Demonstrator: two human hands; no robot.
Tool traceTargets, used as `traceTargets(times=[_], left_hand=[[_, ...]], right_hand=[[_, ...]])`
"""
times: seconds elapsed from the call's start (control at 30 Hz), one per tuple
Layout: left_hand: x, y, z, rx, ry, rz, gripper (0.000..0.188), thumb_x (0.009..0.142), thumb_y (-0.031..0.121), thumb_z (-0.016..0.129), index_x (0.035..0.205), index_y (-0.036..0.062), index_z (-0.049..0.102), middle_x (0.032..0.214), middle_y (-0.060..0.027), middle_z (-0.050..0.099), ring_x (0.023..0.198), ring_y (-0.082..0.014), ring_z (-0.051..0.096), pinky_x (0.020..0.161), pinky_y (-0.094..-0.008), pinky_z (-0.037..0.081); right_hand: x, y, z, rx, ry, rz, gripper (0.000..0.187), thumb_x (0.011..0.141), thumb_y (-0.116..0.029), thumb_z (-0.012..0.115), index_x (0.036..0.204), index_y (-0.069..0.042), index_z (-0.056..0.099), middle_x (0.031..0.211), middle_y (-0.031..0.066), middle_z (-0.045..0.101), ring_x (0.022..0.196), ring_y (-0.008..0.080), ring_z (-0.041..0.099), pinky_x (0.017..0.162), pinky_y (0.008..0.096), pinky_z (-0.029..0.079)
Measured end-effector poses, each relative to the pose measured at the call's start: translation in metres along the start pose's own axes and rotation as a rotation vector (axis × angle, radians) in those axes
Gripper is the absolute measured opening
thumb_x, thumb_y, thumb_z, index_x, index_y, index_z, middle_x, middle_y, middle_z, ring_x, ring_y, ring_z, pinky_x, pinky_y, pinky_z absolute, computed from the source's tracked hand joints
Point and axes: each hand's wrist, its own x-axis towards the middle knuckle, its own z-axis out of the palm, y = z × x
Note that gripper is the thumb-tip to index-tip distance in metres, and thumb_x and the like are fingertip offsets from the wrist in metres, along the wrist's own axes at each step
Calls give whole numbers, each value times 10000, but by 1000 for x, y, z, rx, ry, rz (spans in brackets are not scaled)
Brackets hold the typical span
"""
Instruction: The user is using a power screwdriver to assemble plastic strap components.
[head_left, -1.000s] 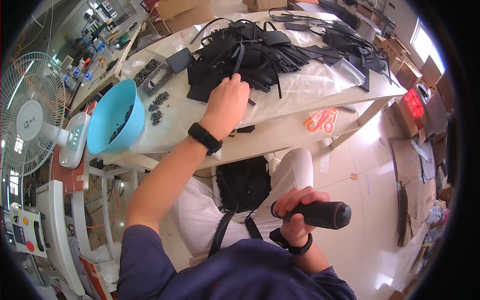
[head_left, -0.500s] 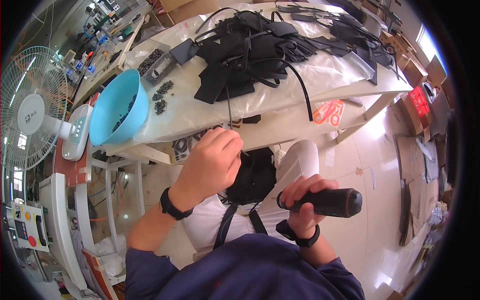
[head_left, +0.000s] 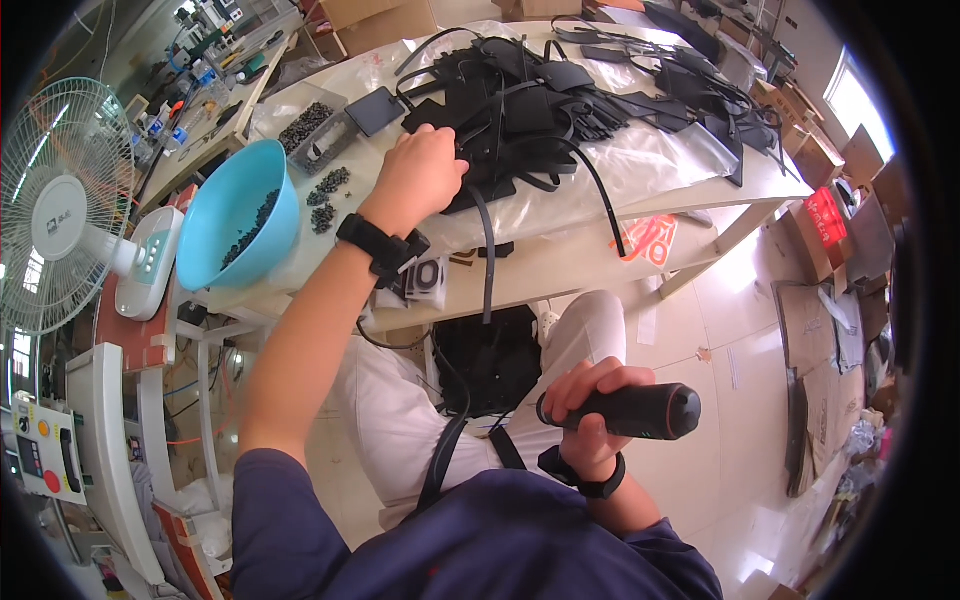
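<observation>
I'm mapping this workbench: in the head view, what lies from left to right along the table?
Fan → blue bowl → left hand → pile of black straps → red box.

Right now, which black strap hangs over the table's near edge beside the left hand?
The long strap just right of the left hand: it drops past the table edge, while the others stay piled on top.

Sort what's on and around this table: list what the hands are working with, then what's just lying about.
In hand:
left hand on the pile of black straps
right hand gripping a black cylindrical tool

Lying about:
blue bowl of small black parts
white fan
grey tray
red-and-white sticker
</observation>
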Motion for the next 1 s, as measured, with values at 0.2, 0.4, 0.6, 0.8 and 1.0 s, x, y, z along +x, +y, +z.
traceTargets(times=[0.2,0.4,0.6,0.8,1.0], left_hand=[[-13,9,-1,-43,-62,-77,217,789,161,737,947,47,641,1038,-101,609,1088,-319,519,958,-419,433],[-31,-1,13,-76,63,-36,236,766,181,767,935,64,650,1017,-65,615,1066,-311,526,919,-425,434],[-47,7,3,5,335,141,245,773,131,765,1002,71,702,985,-72,639,1023,-299,562,878,-416,436],[-52,8,-5,-228,434,136,209,835,126,720,1014,25,684,972,-140,700,891,-341,652,809,-385,489],[-60,-1,-10,-554,262,-47,220,865,119,671,1012,-40,626,931,-159,694,847,-282,661,766,-317,502]], right_hand=[[-3,-13,-11,-57,59,-24,423,906,-251,709,1059,-53,368,720,91,511,537,182,517,506,324,510],[2,-14,-2,-60,56,-3,440,903,-275,720,1047,-59,364,730,91,508,536,180,509,503,325,504],[2,-16,5,-69,42,-12,461,904,-308,724,1047,-61,362,735,88,504,539,178,510,498,318,502],[15,-21,16,-70,20,-35,490,900,-357,730,1050,-67,365,747,84,503,538,176,516,485,318,504],[64,-40,37,-40,-107,-234,517,910,-431,699,1098,-88,361,809,76,508,537,170,525,470,325,504]])
